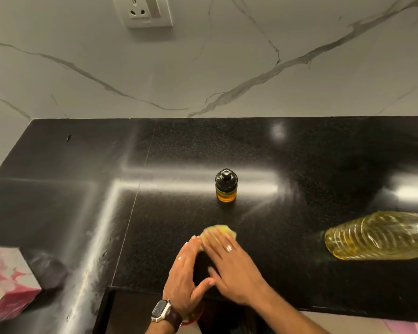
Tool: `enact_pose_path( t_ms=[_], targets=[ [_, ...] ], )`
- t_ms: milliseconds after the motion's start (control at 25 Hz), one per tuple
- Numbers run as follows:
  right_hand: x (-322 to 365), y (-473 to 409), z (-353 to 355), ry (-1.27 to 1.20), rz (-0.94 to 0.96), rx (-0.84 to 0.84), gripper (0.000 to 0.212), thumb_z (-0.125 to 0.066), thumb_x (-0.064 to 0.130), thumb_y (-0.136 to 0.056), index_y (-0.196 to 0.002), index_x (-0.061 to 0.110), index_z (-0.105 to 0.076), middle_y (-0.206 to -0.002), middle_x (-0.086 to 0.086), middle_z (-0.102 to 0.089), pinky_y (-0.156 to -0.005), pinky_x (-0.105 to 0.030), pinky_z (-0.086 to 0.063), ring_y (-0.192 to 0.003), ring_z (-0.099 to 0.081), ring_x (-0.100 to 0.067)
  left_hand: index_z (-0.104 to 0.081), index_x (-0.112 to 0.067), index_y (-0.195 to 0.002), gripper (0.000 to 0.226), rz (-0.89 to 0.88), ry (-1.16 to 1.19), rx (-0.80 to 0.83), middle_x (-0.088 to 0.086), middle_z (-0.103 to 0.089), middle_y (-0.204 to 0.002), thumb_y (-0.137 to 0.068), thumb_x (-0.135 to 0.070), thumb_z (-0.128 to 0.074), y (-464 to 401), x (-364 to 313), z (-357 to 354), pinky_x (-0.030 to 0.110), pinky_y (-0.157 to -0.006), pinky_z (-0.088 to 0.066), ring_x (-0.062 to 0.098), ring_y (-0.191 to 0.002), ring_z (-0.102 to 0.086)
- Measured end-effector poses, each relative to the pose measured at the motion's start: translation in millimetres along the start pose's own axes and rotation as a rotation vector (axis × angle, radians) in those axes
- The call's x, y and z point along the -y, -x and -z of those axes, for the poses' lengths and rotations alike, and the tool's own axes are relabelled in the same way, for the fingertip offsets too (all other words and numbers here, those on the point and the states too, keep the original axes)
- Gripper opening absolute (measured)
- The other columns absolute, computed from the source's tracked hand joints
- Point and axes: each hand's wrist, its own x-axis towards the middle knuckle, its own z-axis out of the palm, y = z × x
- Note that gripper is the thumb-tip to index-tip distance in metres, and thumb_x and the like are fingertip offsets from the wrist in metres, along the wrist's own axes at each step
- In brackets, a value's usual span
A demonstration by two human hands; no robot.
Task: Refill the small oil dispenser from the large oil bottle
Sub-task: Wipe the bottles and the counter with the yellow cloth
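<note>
Below, flat hands (232, 263) on soft yellow cloth (221, 231), glossy counter (299, 165)

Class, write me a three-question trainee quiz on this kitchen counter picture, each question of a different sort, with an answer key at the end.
1. True or false: the small oil dispenser stands upright with its black cap on.
2. Multiple choice: the large oil bottle is at the (A) left edge, (B) right edge, (C) back wall.
3. Short answer: what does the right hand press flat on the counter, with the left hand beside it?

Key: 1 true. 2 B. 3 a yellow-green cloth.
</note>
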Motion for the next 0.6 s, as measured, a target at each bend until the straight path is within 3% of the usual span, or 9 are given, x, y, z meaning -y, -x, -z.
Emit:
enact_pose_path(
  t_ms=[160,280,440,520,600],
  targets=[
    [-5.5,-115.3,13.5,0.033,-0.116,0.044,0.075,-0.029,0.052,-0.106,-0.166,0.014,-0.006,-0.175,-0.007,0.004,-0.131,-0.051,-0.006,-0.160,0.014,-0.025,-0.019,-0.023,-0.163,0.095,0.097,0.082,-0.076,0.001,-0.021,-0.171,-0.091,-0.080,-0.044,16.7,3.9,0.1,0.046,-0.120,-0.035,0.022,-0.156,-0.028],
    [16.6,-135.6,2.8,0.097,-0.129,0.065,0.077,-0.027,0.052,-0.107,-0.165,0.008,-0.003,-0.174,-0.014,0.007,-0.130,-0.052,-0.005,-0.159,0.017,-0.030,-0.027,-0.008,-0.160,0.101,0.170,0.135,-0.197,0.009,-0.024,-0.169,-0.091,-0.081,-0.043,10.4,-2.5,0.2,0.046,-0.120,-0.036,0.028,-0.155,-0.029],
    [45.4,-45.3,-17.8,0.108,0.191,0.117,0.078,-0.035,0.047,-0.105,-0.166,0.011,-0.002,-0.173,-0.010,0.010,-0.130,-0.047,0.005,-0.159,0.018,-0.026,-0.031,0.002,-0.156,0.111,0.221,0.118,-0.325,0.015,-0.027,-0.167,-0.089,-0.085,-0.037,9.9,-0.8,1.0,0.043,-0.123,-0.030,0.031,-0.153,-0.031],
    [42.0,21.4,-23.7,0.101,0.201,0.093,0.082,-0.039,0.057,-0.101,-0.166,0.014,-0.012,-0.174,-0.008,-0.002,-0.131,-0.047,-0.001,-0.161,0.006,-0.024,-0.031,0.000,-0.157,0.113,0.247,0.129,-0.326,0.012,-0.028,-0.167,-0.087,-0.088,-0.035,9.6,-1.7,-0.5,0.045,-0.121,-0.031,0.029,-0.153,-0.032],
    [10.6,66.9,-22.4,0.160,0.015,0.030,0.089,-0.040,0.070,-0.096,-0.165,0.016,-0.023,-0.173,-0.008,-0.015,-0.130,-0.046,-0.013,-0.161,-0.011,-0.028,-0.031,-0.001,-0.157,0.114,0.254,0.147,-0.314,0.011,-0.029,-0.167,-0.085,-0.090,-0.035,9.2,-2.2,-1.5,0.041,-0.122,-0.031,0.028,-0.153,-0.033]
  ],
)
